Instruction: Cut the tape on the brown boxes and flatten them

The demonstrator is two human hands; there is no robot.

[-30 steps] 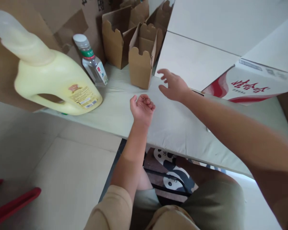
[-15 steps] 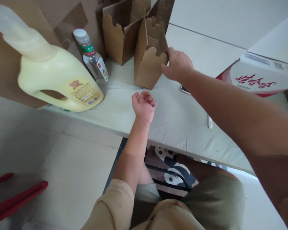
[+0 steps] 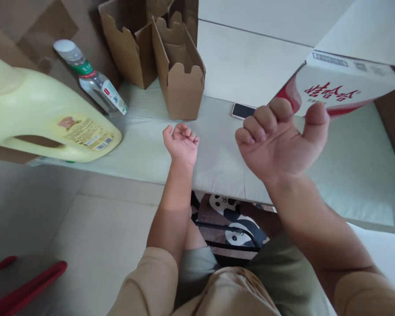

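My left hand [image 3: 181,144] rests palm up on the pale green table cover [image 3: 217,171], fingers loosely curled, with nothing in it. Just beyond it stands an open-topped brown cardboard box [image 3: 184,94] with notched flaps, apart from the fingers. My right hand [image 3: 279,142] is raised over the table, palm turned up. Its fingers are half bent, the thumb stands away from them, and the palm is bare. A second brown cardboard box [image 3: 123,52] is beside the first, partly hidden by it. Behind my right hand lies a phone [image 3: 242,110].
At left are a big pale yellow jug [image 3: 46,109] and a clear bottle [image 3: 100,90] with a green band. A white and red carton [image 3: 342,83] sits at the back right. Red bars [image 3: 29,285] show at lower left, above the floor.
My right hand has let go of the notched cardboard box, moved right and toward me, and turned palm up. The view has shifted right; the phone is now uncovered. My left hand keeps its pose.
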